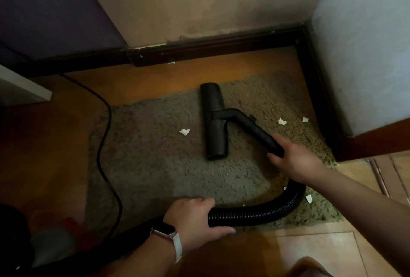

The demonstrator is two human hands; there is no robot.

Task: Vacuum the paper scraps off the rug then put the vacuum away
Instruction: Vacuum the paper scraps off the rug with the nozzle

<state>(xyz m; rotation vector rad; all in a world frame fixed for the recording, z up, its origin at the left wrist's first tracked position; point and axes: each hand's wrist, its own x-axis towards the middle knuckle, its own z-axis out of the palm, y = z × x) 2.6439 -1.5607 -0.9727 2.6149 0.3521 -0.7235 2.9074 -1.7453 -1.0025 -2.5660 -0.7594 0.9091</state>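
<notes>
Head view, one frame.

A: We are logging the hands first. The left hand point(195, 219), wearing a watch point(166, 232) on a pale strap, is curling its fingers round the ribbed black hose point(255, 213) at the near edge of the rug point(155, 165).

B: We are agreeing. The right hand point(295, 161) is gripping the lower end of the rigid wand point(250, 126); the joint with the hose is hiding under that hand.

A: The floor nozzle point(214, 121) is lying flat about mid-rug, its long axis running away from us, the wand coming off its right side.

B: We are counting four scraps on the rug. A paper scrap point(184, 131) is lying left of the nozzle, apart from it. A second scrap point(282, 121) and a third scrap point(305, 119) are sitting right of the wand, near the rug's right edge. A fourth scrap point(308, 198) is lying just outside the hose bend.

A: A black cord point(104, 134) is trailing across the wooden floor point(310, 250) and over the rug's left edge. At lower left we are seeing a dark bulk point(13, 232); we cannot tell what it is.
</notes>
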